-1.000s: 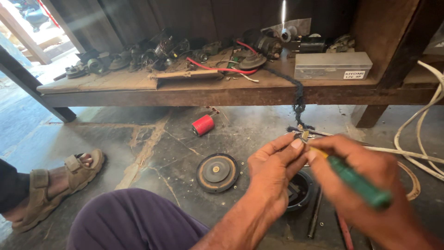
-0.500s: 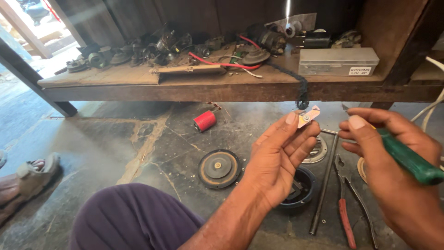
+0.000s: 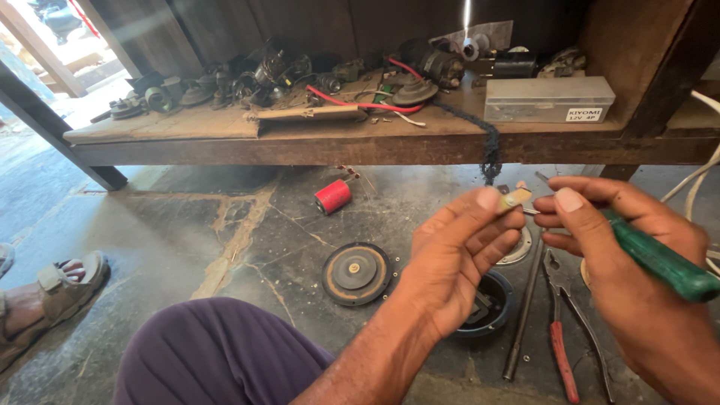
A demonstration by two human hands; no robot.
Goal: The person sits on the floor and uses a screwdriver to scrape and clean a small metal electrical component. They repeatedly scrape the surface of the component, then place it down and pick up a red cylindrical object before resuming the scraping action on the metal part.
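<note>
My left hand (image 3: pixel 454 259) pinches a small brass-coloured metal piece (image 3: pixel 514 198) between thumb and forefinger, held up in front of the bench edge. My right hand (image 3: pixel 611 247) grips a green-handled screwdriver (image 3: pixel 660 259), its tip meeting the small piece. Below my hands on the stone floor lie a round black horn housing (image 3: pixel 491 307), a dark disc with a brown centre (image 3: pixel 356 272), a metal ring (image 3: pixel 519 247), a thin steel rod (image 3: pixel 523 315) and red-handled pliers (image 3: pixel 559 330).
A low wooden bench (image 3: pixel 300 142) carries several motor parts, red wires (image 3: pixel 352 101) and a clear plastic box (image 3: pixel 547 99). A red spool (image 3: pixel 332 196) lies on the floor. A person's sandalled foot (image 3: pixel 45 300) is at left. White cable (image 3: pixel 701 180) hangs at right. My purple-clad knee (image 3: pixel 217 352) is in front.
My hands rose off the floor and drew apart from the black housing, lifting the small piece and screwdriver. The sandalled foot at left pulled back toward the frame edge.
</note>
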